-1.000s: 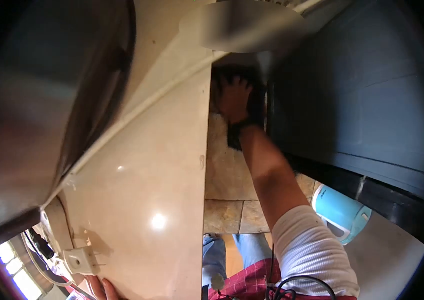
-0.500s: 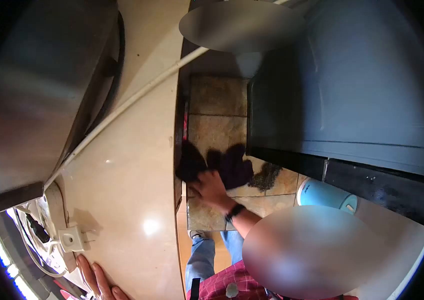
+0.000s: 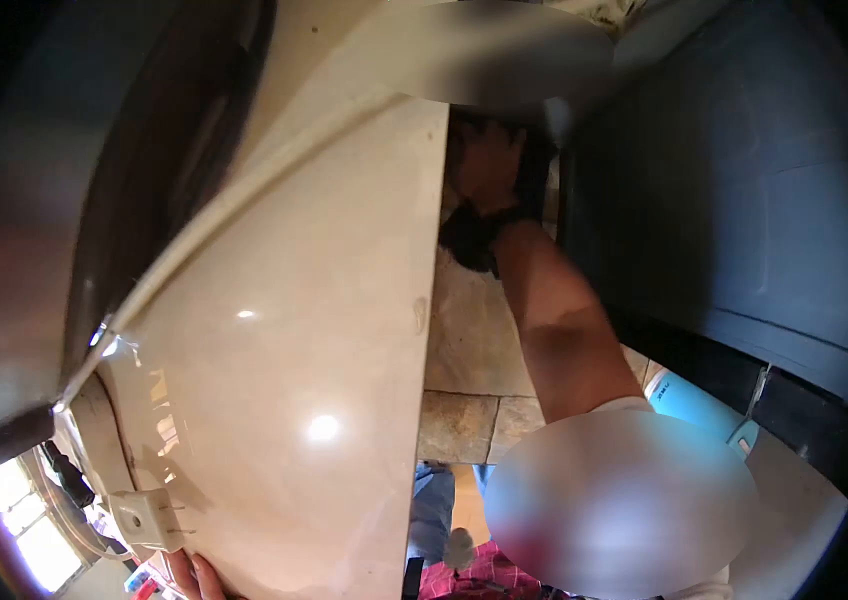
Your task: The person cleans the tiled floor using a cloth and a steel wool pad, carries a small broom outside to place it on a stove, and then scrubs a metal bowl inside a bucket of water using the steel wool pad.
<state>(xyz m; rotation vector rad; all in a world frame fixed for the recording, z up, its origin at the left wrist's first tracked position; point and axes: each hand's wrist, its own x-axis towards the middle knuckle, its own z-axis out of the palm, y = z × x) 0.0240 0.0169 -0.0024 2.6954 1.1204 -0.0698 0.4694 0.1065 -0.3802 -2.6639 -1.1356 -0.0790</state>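
My right hand reaches far into the shaded gap beside the pale countertop, a dark band round its wrist. It presses down on a dark, soft cloth lying on the stone-look tiles. Shadow hides much of the fingers, and part of the cloth shows behind the wrist. At the lower left, my left hand rests at the countertop with fingers stretched out, just below a white plug adapter. Nothing shows in that hand.
A white cord or tube runs diagonally over the countertop. Dark blue-grey panelling borders the gap on the right. A light-blue cylinder lies by its dark lower edge. Blurred ovals cover two areas.
My right hand and the cloth have moved away from my body, deeper along the tiles. The view has shifted, so the countertop edge sits further right. My left hand stays by the adapter.
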